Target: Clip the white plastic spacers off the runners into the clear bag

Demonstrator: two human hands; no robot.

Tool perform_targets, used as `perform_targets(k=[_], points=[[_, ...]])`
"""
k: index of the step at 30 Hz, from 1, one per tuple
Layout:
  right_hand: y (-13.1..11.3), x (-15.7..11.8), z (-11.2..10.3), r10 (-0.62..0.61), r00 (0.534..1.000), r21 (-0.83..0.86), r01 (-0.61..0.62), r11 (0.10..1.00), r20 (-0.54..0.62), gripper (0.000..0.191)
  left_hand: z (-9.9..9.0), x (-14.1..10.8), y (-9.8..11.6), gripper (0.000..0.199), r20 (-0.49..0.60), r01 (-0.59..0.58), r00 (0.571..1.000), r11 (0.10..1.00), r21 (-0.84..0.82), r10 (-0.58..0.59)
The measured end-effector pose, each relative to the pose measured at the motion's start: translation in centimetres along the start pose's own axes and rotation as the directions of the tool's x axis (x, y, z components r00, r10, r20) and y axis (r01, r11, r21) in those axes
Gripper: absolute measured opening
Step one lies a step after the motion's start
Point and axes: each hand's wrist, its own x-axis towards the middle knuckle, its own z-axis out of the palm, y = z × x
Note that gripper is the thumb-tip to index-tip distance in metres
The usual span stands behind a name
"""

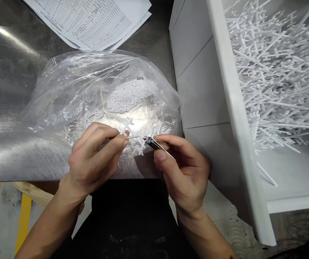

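Between thumb and fingers, my left hand (pixel 96 158) pinches a branched white plastic sprue (pixel 128 125) with short side arms. My right hand (pixel 184 167) is closed on a metal nail clipper (pixel 156 144), its jaws at the sprue's right-hand branches. Whether the jaws are biting into the plastic is too small to tell. Under and beyond both hands lies a clear plastic bag (pixel 70 86), spread on the metal table. Inside it is a pile of tiny white pieces (pixel 131 95).
A white bin (pixel 224 68) stands at the right, filled with many white sprues (pixel 281 79). Printed sheets (pixel 95 21) lie at the back of the metal table (pixel 3 93). Below the table's front edge, at the left, part of a round tan rim (pixel 32 190) shows.
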Motion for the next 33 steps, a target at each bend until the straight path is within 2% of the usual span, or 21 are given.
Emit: perform_targets(k=[6,12,18,26,33], points=[[0.10,-0.09,-0.14,-0.018,1.000,-0.028,0.019,0.999,0.012,0.017,0.06,-0.12,-0.06,0.024,-0.006,-0.007,1.000,1.000,-0.005,0.007],[0.34,-0.20,-0.03,-0.006,1.000,-0.044,0.007,0.999,0.017,0.014,-0.17,-0.24,-0.39,0.028,0.037,-0.044,0.998,0.999,-0.012,0.044],[0.32,-0.04,0.39,0.023,1.000,-0.019,-0.023,1.000,-0.020,0.011,-0.24,-0.27,-0.61,0.027,0.070,-0.006,0.997,1.000,-0.008,0.006],[0.01,-0.46,-0.20,-0.019,0.995,0.045,0.015,0.999,0.095,0.026,-0.02,-0.31,-0.45,0.025,0.046,0.007,0.999,1.000,0.015,-0.008],[-0.12,-0.41,-0.18,-0.019,0.996,0.008,0.018,1.000,0.089,0.029,0.03,-0.16,-0.36,0.026,0.039,-0.017,0.999,0.999,0.028,0.016]])
